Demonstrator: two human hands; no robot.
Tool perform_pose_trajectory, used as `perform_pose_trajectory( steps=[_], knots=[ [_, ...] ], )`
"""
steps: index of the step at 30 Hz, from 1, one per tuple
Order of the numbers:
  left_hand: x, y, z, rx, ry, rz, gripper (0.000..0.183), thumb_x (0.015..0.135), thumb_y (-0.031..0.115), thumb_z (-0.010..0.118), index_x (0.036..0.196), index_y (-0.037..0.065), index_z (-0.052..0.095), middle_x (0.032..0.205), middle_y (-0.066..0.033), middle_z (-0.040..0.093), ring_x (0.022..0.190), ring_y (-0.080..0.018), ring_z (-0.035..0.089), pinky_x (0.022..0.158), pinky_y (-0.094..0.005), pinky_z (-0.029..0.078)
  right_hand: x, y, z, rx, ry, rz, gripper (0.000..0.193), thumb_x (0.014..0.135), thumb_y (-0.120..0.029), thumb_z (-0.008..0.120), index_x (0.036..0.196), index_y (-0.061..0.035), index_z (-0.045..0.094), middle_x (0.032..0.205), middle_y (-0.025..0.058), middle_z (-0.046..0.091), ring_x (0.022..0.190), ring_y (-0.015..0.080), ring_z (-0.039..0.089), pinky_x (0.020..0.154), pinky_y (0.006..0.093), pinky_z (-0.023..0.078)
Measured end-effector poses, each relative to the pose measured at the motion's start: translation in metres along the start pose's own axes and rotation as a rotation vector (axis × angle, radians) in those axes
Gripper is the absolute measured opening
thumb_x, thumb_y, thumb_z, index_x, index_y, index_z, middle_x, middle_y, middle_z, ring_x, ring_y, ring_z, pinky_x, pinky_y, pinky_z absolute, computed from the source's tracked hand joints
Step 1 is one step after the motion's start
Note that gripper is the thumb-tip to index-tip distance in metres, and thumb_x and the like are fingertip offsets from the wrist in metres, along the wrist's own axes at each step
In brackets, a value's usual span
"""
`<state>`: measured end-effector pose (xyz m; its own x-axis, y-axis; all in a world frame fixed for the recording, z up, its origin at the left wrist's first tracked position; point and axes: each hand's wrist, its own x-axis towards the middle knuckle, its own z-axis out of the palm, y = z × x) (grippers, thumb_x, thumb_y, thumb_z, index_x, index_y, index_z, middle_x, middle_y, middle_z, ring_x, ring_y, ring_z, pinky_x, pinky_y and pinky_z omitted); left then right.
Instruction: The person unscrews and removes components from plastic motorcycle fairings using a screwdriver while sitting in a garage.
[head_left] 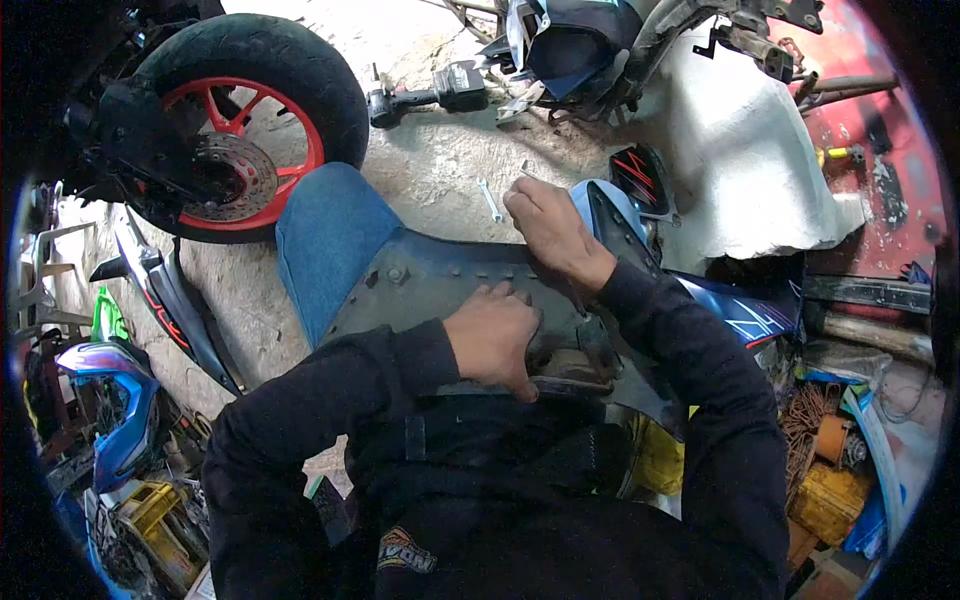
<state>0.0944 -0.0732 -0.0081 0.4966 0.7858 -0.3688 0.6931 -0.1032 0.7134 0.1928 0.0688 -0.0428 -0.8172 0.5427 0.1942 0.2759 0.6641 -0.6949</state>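
Note:
A dark grey plastic motorcycle panel (420,290) with bolt holes and a cut-out rests across my lap. My left hand (495,335) lies on its middle, fingers stretched out and thumb apart, beside the cut-out. Over the panel's far right part, my right hand (555,230) is closed around a thin metal tool (527,167). Only a short end of that tool shows past the fingers; its kind is hard to make out. Just beyond the panel, a small combination wrench (490,200) lies on the floor.
A motorcycle wheel (345,100) with a red rim stands far left. A cordless power tool (425,95) lies beyond. Fairing pieces (165,290) lie at left, a patterned panel (740,305) at right. A white block (755,150) stands far right, with cluttered parts (830,480) nearer.

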Motion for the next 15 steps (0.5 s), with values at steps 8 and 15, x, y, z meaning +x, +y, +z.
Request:
perform_pose_trajectory(
  steps=[8, 15],
  knots=[
    [0.007, 0.001, 0.005, 0.096, -0.063, 0.018, 0.081, 0.052, 0.047, 0.084, 0.115, 0.002, 0.062, 0.115, -0.0243, 0.057, 0.115, -0.043, 0.05, 0.096, -0.0547, 0.041, 0.004, 0.012, -0.017, 1.156, -0.283, 0.852, 0.032, 0.093, -0.02, 0.05, 0.065, -0.0063, 0.043, 0.061, 0.0018, 0.046, 0.054, 0.0132, 0.042, 0.058, 0.0308, 0.04],
    [0.004, -0.002, 0.001, 0.107, -0.085, 0.017, 0.08, 0.053, 0.049, 0.084, 0.114, 0.001, 0.063, 0.115, -0.0232, 0.058, 0.113, -0.0437, 0.051, 0.095, -0.0549, 0.042, 0.009, -0.011, -0.041, 0.366, -0.389, 0.34, 0.033, 0.093, -0.024, 0.054, 0.11, 0.003, 0.064, 0.09, 0.0161, 0.069, 0.084, 0.0218, 0.069, 0.077, 0.0368, 0.052]
  ],
)
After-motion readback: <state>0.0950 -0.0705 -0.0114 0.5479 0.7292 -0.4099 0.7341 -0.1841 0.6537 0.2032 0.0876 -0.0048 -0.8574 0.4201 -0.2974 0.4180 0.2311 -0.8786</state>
